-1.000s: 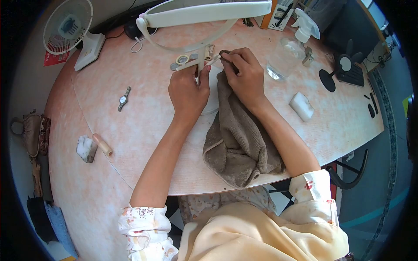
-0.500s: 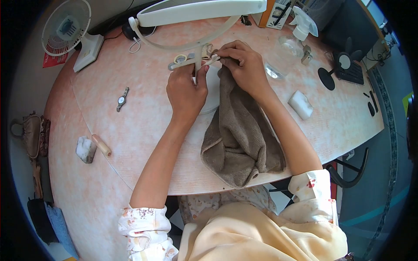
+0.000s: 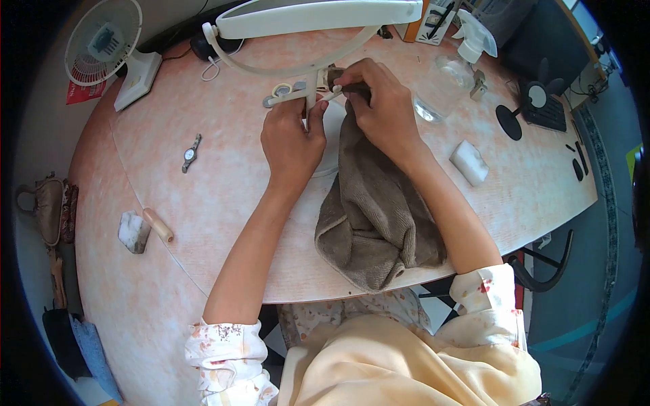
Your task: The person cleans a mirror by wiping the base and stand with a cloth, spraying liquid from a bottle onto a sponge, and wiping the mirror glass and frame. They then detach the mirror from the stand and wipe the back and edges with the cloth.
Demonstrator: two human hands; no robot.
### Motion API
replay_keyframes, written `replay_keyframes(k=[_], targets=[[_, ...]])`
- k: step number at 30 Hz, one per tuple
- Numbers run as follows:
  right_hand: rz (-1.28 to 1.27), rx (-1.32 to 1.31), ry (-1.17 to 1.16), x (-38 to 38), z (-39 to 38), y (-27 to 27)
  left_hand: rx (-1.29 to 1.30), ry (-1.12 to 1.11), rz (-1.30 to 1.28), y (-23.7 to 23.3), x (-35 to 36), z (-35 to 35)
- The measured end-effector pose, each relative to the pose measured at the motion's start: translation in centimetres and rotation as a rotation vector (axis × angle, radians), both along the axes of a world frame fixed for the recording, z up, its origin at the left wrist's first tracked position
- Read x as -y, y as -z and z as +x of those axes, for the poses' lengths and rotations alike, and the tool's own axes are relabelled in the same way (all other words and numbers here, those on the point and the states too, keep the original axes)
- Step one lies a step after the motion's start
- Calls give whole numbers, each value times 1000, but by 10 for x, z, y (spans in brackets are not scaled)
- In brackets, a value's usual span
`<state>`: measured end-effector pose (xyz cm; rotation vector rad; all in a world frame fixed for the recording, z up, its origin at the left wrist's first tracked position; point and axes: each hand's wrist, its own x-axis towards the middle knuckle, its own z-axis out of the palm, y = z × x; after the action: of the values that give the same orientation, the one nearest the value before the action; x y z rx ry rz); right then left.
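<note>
Near edge first: brown terry towel [image 3: 376,216] runs from the rim of the pink marbled table [image 3: 223,196] up to my hands. Left hand [image 3: 292,139]: grip closed on a slim cream-and-metal piece [image 3: 284,95], just over the round white lamp base [image 3: 333,139]. Right hand [image 3: 382,105]: grip pinching the towel's top end against that piece's right tip. White lamp head [image 3: 318,17] is right behind. Silver wristwatch [image 3: 191,153] lies well off to the left.

Round peach-marbled table [image 3: 203,203] over grey floor [image 3: 582,271].
</note>
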<state>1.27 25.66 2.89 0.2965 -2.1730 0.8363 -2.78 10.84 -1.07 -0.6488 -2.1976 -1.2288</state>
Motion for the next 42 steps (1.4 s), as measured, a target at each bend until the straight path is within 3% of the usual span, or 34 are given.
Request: replay_keyframes(k=[4, 7, 10, 16, 19, 22, 25, 29, 33, 39, 42], targets=[[-87, -40, 32, 4, 0, 7, -15, 8, 41, 1, -2, -1], [-302, 48, 56, 11, 5, 3, -12, -3, 8, 1, -1, -2], [-384, -44, 91, 11, 4, 2, -18, -7, -6, 1, -1, -2], [153, -217, -3, 26, 4, 15, -61, -13, 8, 4, 0, -4], [270, -210, 27, 16, 2, 24, -82, -36, -20, 5, 0, -2], [280, -111, 139, 4, 9, 30, -102, -46, 3, 5, 1, -3], [63, -110, 188, -5, 13, 17, -75, -54, -10, 3, 2, -2], [199, -303, -21, 16, 7, 15, -112, -65, -36, 3, 2, -3], [292, -179, 15, 9, 2, 23, -93, -66, -38, 7, 2, -5], [-79, -167, 177, -7, 8, 17, -42, -55, -12, 2, 4, -1], [143, -221, 38, 10, 2, 7, -52, -56, -16, 3, 2, -2]])
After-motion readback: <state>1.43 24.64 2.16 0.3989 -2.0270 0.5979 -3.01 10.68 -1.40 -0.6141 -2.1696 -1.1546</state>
